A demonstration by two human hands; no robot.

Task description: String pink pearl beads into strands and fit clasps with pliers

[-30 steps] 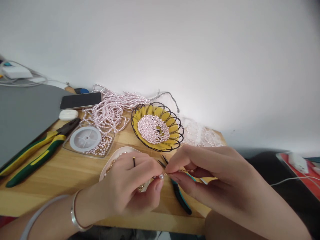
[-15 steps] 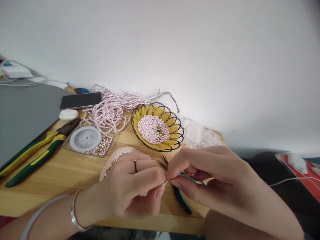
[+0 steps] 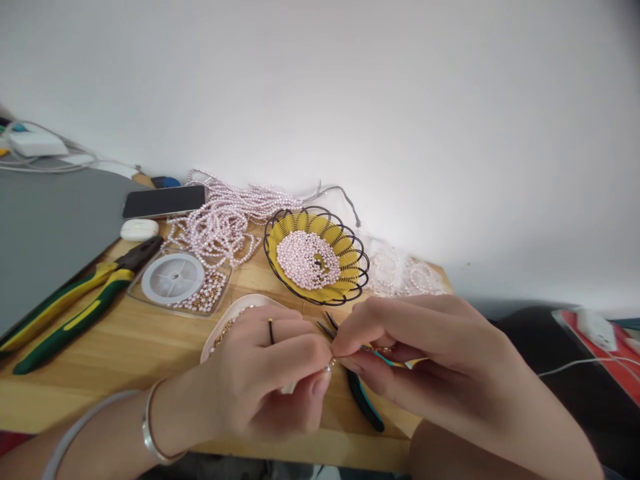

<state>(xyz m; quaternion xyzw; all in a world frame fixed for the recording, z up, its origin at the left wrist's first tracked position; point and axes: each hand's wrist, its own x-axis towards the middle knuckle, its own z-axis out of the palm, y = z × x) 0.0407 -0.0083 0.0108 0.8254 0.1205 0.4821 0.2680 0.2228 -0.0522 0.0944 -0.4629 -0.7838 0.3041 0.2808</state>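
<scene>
My left hand (image 3: 273, 373) pinches a small pearl bead (image 3: 327, 368) between thumb and forefinger. Its fingertips meet those of my right hand (image 3: 415, 360), which is closed on a thin gold chain (image 3: 377, 349) that runs back through its fingers. The join between bead and chain is too small to make out. Beneath the hands lie fine-nosed pliers (image 3: 365, 403) with black and teal handles, partly covered by my right hand. A pale dish (image 3: 215, 333) of pearl and gold beads is half hidden behind my left hand.
Beyond the hands stands a yellow basket (image 3: 350, 267) of pink beads. Bead strands (image 3: 225, 227), a phone (image 3: 165, 201), a white case (image 3: 139, 230), a clear box (image 3: 133, 290) with a spool and large green-yellow pliers (image 3: 85, 310) lie left. Clear bags (image 3: 400, 273) lie right, by the wall.
Both hands keep the same pinch at almost the same spot. The whole view has shifted very slightly.
</scene>
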